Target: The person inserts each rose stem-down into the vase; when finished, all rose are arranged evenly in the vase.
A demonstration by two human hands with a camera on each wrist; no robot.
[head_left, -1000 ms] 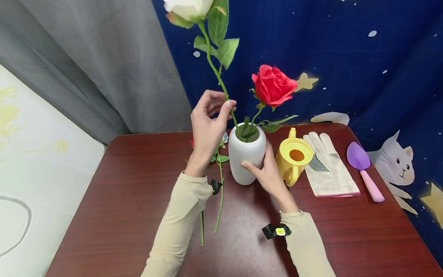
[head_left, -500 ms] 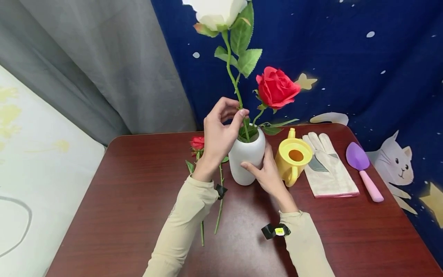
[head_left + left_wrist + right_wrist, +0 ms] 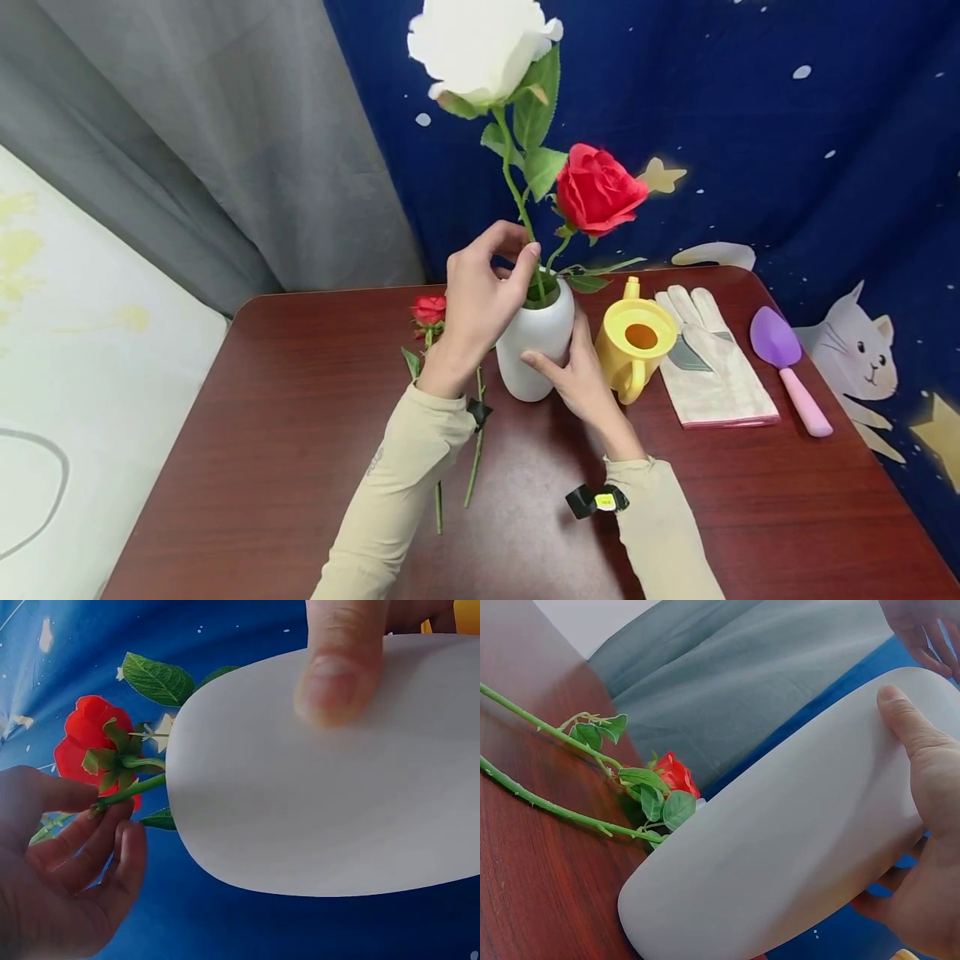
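Head view: top edge crops the white rose (image 3: 483,50); its stem end is hidden inside the white vase (image 3: 534,354). Your left sleeve (image 3: 397,479) covers part of the lying red rose (image 3: 430,309).

1. Two red flowers (image 3: 600,190) are showing.
2. One big white flower (image 3: 483,50) is showing.
3. One vase (image 3: 527,343) is standing.
4. One watering can (image 3: 615,346) is sitting.
5. One shovel (image 3: 791,383) is lying.
6. At least one glove (image 3: 716,379) is lying.
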